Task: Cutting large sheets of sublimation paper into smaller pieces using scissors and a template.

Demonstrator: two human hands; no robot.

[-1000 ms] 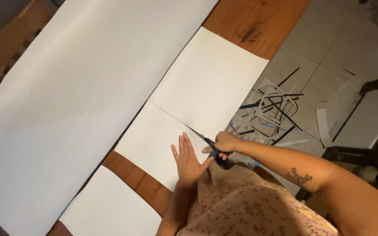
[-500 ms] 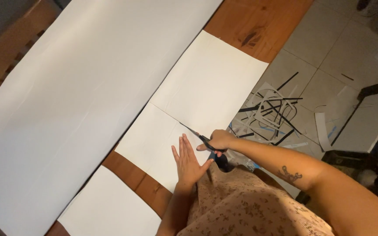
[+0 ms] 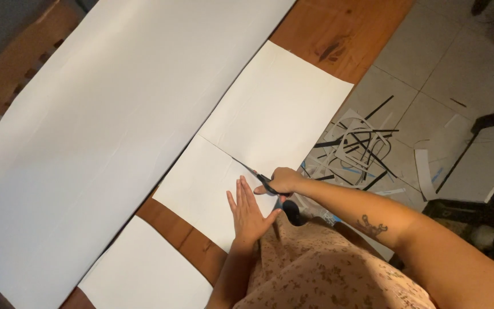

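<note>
My right hand grips black-handled scissors whose blades point up-left into a white sheet along a thin cut line. Beside the blades, my left hand lies flat with fingers spread on the nearer part of that sheet, pressing it onto the wooden table. The sheet joins a much larger white sheet that covers most of the tabletop.
Another white piece lies at the table's near edge, with a bare strip of wood between it and the cut piece. Black and white paper offcuts litter the tiled floor to the right. A dark piece of furniture stands at far right.
The scissors and my right hand have crept slightly up-left along the cut line. My left hand stays flat on the sheet.
</note>
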